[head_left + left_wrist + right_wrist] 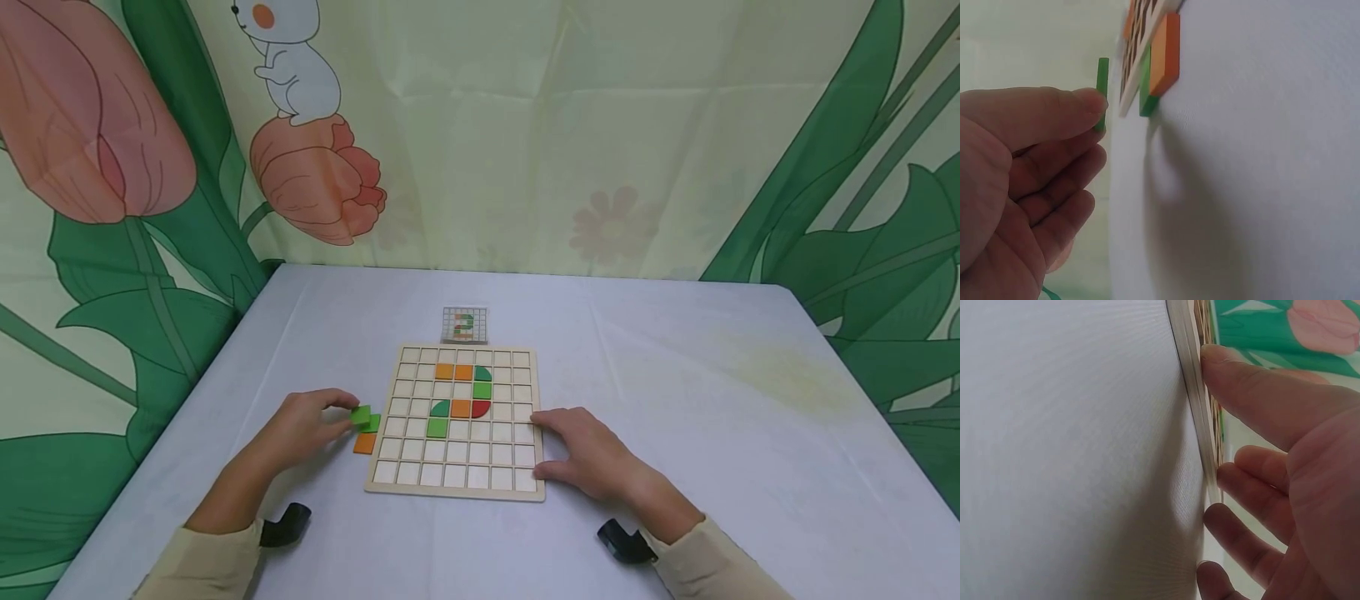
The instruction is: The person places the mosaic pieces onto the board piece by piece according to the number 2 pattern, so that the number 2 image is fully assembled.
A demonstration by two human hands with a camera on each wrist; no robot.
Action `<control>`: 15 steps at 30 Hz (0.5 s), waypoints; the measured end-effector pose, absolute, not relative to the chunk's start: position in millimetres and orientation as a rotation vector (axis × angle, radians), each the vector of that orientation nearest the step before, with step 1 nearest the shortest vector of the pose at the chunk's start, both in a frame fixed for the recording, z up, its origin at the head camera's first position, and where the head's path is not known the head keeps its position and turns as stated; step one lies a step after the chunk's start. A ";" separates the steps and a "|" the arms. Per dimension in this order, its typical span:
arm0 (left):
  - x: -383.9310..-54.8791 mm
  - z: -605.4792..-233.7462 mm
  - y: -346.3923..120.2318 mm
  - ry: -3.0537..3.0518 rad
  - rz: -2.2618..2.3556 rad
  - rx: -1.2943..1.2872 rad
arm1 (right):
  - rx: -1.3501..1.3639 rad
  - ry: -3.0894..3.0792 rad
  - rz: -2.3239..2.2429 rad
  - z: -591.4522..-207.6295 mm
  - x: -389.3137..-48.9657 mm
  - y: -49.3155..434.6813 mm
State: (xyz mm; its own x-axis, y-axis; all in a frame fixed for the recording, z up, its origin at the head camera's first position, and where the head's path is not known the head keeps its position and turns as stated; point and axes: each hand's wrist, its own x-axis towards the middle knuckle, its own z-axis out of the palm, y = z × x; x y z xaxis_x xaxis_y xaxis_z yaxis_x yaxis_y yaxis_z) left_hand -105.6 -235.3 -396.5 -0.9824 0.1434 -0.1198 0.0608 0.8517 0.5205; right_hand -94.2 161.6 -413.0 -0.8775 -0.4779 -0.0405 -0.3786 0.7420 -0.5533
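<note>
Between thumb and fingertips, my left hand (311,425) pinches a thin green square tile (1102,69), held just off the board's left edge. Below it on the cloth lie another green tile (1145,94) and an orange tile (1165,56), beside the board. The wooden grid board (453,495) has square cells, some filled with orange tiles (444,372), green squares (437,427), dark green quarter-rounds (441,408) and a red quarter-round (481,408). My right hand (585,450) rests its thumb and fingertips against the board's right edge, fingers spread.
A small pattern card (464,325) showing a coloured figure on a grid lies against the board's far edge. White cloth (675,367) covers the table. Behind stands a curtain (487,167) printed with tulips and leaves.
</note>
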 end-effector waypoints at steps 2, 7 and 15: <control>-104.1 -394.6 -232.7 2.874 0.805 0.181 | -0.681 2.760 -0.818 -412.7 -94.2 161.3; -101.9 -390.4 -226.3 2.853 0.815 0.199 | -0.681 2.756 -0.820 -413.5 -94.6 160.6; -98.6 -385.7 -213.1 2.822 0.822 0.254 | -0.672 2.763 -0.809 -413.7 -94.6 159.7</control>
State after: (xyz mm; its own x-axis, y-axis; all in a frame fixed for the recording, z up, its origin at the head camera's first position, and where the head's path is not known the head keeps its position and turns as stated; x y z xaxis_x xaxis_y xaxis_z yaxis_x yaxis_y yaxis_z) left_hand -98.6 -213.1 -385.7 -0.9671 0.2158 -0.1343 0.1099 0.8315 0.5446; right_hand -94.6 159.7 -413.7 -0.8803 -0.4719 -0.0488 -0.3710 0.7488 -0.5493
